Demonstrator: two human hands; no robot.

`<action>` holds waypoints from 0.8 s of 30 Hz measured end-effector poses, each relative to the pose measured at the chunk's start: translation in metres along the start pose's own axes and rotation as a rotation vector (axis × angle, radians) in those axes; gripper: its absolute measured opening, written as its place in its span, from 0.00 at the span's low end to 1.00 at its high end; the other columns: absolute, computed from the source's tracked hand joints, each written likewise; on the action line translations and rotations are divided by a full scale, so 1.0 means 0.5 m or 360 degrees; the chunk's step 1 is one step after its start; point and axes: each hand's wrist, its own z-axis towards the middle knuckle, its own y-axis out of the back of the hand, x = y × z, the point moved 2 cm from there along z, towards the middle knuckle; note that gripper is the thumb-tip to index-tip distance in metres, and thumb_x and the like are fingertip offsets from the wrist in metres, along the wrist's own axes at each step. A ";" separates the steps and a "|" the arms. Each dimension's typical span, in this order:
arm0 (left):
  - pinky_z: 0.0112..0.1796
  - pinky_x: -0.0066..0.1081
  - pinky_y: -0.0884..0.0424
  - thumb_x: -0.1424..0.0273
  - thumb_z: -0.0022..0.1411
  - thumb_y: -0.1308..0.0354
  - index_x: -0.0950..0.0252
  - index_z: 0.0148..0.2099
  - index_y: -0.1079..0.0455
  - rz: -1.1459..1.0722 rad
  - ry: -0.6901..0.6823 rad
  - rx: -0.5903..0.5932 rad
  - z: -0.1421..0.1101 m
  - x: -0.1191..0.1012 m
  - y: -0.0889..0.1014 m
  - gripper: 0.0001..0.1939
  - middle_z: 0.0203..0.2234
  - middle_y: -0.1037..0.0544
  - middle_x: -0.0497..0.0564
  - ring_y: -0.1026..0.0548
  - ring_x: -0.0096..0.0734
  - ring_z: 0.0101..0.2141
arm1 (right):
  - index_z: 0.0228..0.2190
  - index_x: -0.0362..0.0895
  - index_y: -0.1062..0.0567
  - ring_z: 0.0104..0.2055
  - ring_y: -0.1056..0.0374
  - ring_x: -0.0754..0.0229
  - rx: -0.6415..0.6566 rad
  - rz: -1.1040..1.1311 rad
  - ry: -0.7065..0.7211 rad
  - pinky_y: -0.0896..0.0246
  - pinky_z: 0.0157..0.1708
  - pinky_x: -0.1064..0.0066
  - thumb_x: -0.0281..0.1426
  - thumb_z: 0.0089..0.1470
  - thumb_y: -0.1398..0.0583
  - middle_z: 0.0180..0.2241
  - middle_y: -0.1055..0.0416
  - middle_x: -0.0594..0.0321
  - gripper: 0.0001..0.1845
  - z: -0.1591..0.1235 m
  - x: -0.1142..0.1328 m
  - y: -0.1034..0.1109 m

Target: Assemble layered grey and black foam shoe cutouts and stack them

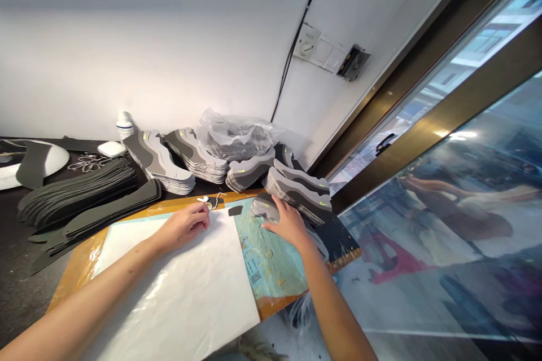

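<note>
My left hand (pixel 188 227) rests over a white sheet (pixel 203 282) with its fingers curled in; whether it holds anything small is hidden. Just beyond its fingertips lie a white earphone-like piece and a white cord (pixel 218 201). My right hand (pixel 290 224) has thumb and fingers apart, reaching beside a short stack of grey shaped pieces (pixel 263 206); touching or just above it, I cannot tell. Between the hands, a single dark grey piece (pixel 235 211) lies at the edge of the white sheet. A worn light-blue sheet (pixel 271 271) lies under the right hand.
Stacks of two-tone grey pieces (pixel 158 163) line the back, some with yellow-green marks. A clear plastic bag (pixel 237 132) covers one. Dark pieces (pixel 80 192) are stacked at left, near a white bottle (pixel 124 125). A glass door (pixel 444 208) stands close at right.
</note>
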 end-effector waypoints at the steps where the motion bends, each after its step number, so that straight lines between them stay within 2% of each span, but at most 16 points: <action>1: 0.35 0.26 0.37 0.81 0.58 0.53 0.65 0.34 0.30 -0.0005 -0.0005 -0.0005 0.000 -0.001 0.000 0.12 0.36 0.30 0.52 0.31 0.31 0.34 | 0.66 0.45 0.47 0.62 0.40 0.42 0.0030 -0.0052 -0.0021 0.46 0.60 0.56 0.44 0.47 0.31 0.62 0.38 0.49 0.52 0.001 0.000 0.000; 5: 0.35 0.27 0.37 0.80 0.60 0.53 0.65 0.34 0.30 -0.0018 -0.0042 -0.0035 0.000 0.001 0.000 0.11 0.35 0.30 0.52 0.31 0.31 0.34 | 0.67 0.44 0.49 0.60 0.37 0.40 0.0102 -0.0208 -0.0059 0.44 0.56 0.56 0.47 0.48 0.32 0.58 0.35 0.43 0.54 0.011 0.000 0.003; 11: 0.36 0.27 0.37 0.80 0.62 0.54 0.65 0.34 0.31 0.0028 -0.0088 -0.0002 -0.002 0.005 -0.003 0.11 0.35 0.30 0.52 0.31 0.31 0.35 | 0.66 0.42 0.46 0.54 0.31 0.41 0.0230 -0.0405 -0.0064 0.40 0.50 0.59 0.46 0.49 0.33 0.52 0.30 0.41 0.51 0.027 0.008 0.010; 17: 0.37 0.27 0.38 0.81 0.61 0.53 0.65 0.34 0.31 -0.0022 -0.0110 -0.0036 0.000 0.007 -0.004 0.12 0.34 0.29 0.52 0.32 0.32 0.35 | 0.67 0.43 0.49 0.50 0.28 0.41 0.0358 -0.0576 0.0093 0.37 0.45 0.60 0.47 0.51 0.35 0.51 0.28 0.40 0.50 0.048 0.008 0.018; 20: 0.37 0.27 0.37 0.81 0.61 0.53 0.65 0.33 0.31 -0.0016 -0.0113 -0.0027 0.002 0.008 -0.004 0.11 0.34 0.29 0.52 0.31 0.32 0.35 | 0.67 0.43 0.48 0.49 0.28 0.41 0.0386 -0.0573 0.0156 0.36 0.44 0.61 0.44 0.51 0.36 0.51 0.28 0.41 0.49 0.054 0.010 0.020; 24: 0.37 0.27 0.37 0.80 0.62 0.53 0.65 0.34 0.31 -0.0013 -0.0088 -0.0020 0.002 0.006 -0.002 0.11 0.35 0.29 0.52 0.31 0.32 0.36 | 0.67 0.39 0.49 0.48 0.28 0.38 0.0348 -0.0550 0.0171 0.36 0.44 0.57 0.38 0.48 0.36 0.51 0.30 0.37 0.50 0.053 0.021 0.010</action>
